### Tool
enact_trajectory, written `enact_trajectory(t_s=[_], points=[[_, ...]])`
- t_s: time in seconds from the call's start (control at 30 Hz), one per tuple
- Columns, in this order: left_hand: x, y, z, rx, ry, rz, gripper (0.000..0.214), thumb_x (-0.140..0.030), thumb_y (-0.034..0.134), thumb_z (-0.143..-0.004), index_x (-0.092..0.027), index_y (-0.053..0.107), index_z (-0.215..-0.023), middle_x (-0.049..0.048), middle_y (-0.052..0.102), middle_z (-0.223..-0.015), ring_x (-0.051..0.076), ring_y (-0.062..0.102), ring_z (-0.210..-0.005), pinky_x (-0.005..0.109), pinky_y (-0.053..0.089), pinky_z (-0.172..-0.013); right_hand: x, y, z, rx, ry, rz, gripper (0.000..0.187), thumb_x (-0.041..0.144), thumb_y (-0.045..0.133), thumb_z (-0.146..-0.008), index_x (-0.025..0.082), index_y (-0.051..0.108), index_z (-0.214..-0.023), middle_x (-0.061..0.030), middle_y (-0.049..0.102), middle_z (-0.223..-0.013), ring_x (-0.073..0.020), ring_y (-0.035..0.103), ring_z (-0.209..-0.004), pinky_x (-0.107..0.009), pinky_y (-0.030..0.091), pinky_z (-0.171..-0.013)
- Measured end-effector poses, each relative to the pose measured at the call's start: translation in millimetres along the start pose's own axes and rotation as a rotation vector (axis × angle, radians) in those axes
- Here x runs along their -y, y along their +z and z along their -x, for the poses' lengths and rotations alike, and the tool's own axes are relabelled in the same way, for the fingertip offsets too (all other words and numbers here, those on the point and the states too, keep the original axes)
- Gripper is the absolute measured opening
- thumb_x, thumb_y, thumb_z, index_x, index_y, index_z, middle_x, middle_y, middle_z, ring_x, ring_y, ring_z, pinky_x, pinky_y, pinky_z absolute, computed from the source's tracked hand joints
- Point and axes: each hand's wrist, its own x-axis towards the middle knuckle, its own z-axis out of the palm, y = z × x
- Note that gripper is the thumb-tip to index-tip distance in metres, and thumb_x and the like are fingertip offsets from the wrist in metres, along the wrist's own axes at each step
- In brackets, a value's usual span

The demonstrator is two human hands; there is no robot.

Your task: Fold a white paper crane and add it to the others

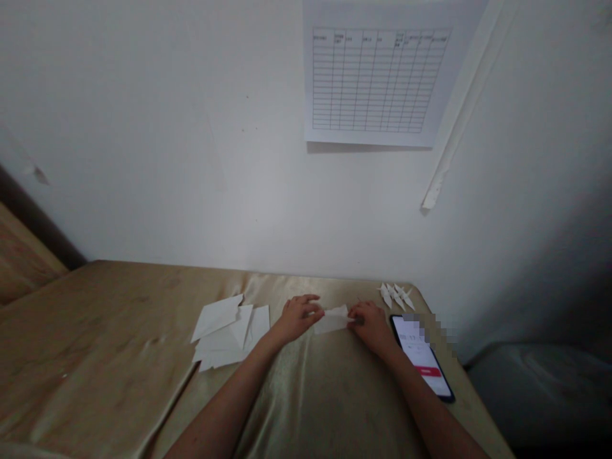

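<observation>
A small folded piece of white paper [331, 322] lies between my two hands, low over the cloth. My left hand [299, 317] has thumb and forefinger closed at its left edge, while other fingers stretch forward. At the right edge, my right hand [370, 324] pinches the paper, its fingers curled. Part of the paper's right end is hidden behind those fingers. Left of my left forearm lies a loose pile of white paper sheets [222, 347]. Several small folded paper cranes [396, 296] sit in a row beyond my right hand.
A phone [415, 350] with a lit screen lies beside my right forearm. Shiny gold cloth [329, 395] covers the table, wrinkled in places. The white wall [215, 159] rises at the table's back edge, with a printed chart [373, 83] on it.
</observation>
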Motion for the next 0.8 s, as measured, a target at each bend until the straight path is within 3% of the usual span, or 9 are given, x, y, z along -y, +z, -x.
enact_trajectory(t_s=[0.2, 0.27, 0.37, 0.43, 0.53, 0.8], points=[[-1, -0.8, 2, 0.056, -0.051, -0.003, 0.045, -0.051, 0.036, -0.101, -0.033, 0.077, -0.107, -0.0002, 0.061, -0.141, 0.026, 0.045, -0.136, 0.053, 0.027, -0.119, -8, -4, -1, 0.093, -0.016, -0.146, 0.035, 0.009, 0.05, -0.066, 0.026, 0.076, -0.084, -0.0012, 0.075, -0.107, -0.0208, 0.061, -0.113, -0.039, 0.038, -0.105], [-1, -0.6, 3, 0.07, -0.056, -0.024, 0.039, -0.049, 0.042, -0.1, -0.034, 0.078, -0.103, -0.0001, 0.058, -0.144, 0.028, 0.044, -0.137, 0.055, 0.025, -0.118, -10, -9, -2, 0.137, -0.03, -0.211, 0.032, 0.015, 0.05, -0.069, 0.027, 0.077, -0.08, -0.0009, 0.075, -0.108, -0.0211, 0.061, -0.113, -0.038, 0.041, -0.103], [-1, -0.9, 5, 0.093, -0.047, -0.065, 0.024, -0.048, 0.064, -0.089, -0.037, 0.077, -0.105, 0.0009, 0.053, -0.148, 0.033, 0.041, -0.138, 0.063, 0.022, -0.117, -9, -13, -2, 0.185, -0.053, -0.265, 0.033, 0.024, 0.046, -0.079, 0.026, 0.079, -0.077, -0.0026, 0.074, -0.111, -0.0217, 0.061, -0.113, -0.038, 0.042, -0.103], [-3, -1.6, 7, 0.121, -0.026, -0.071, 0.029, -0.046, 0.074, -0.081, -0.042, 0.075, -0.109, -0.0006, 0.049, -0.152, 0.036, 0.037, -0.14, 0.068, 0.017, -0.115, -5, -14, 0, 0.166, -0.032, -0.21, 0.029, 0.03, 0.051, -0.082, 0.026, 0.078, -0.074, -0.0036, 0.074, -0.11, -0.0227, 0.059, -0.114, -0.039, 0.04, -0.104], [-5, -2.5, 9, 0.182, 0.005, -0.078, 0.041, -0.045, 0.078, -0.077, -0.05, 0.069, -0.117, -0.0038, 0.04, -0.158, 0.038, 0.031, -0.144, 0.075, 0.009, -0.113, 4, -12, 6, 0.179, -0.045, -0.1, 0.013, 0.035, 0.068, -0.075, 0.027, 0.077, -0.08, -0.0028, 0.069, -0.119, -0.025, 0.053, -0.122, -0.042, 0.034, -0.109], [-5, 3.2, 12, 0.234, 0.045, -0.124, 0.049, -0.056, 0.068, -0.084, -0.06, 0.053, -0.131, -0.011, 0.022, -0.165, 0.044, 0.01, -0.151, 0.079, -0.003, -0.109, 9, -3, 12, 0.204, -0.097, 0.024, 0.029, 0.028, 0.074, -0.075, 0.036, 0.074, -0.103, 0.0011, 0.058, -0.134, -0.024, 0.043, -0.132, -0.044, 0.025, -0.113]])
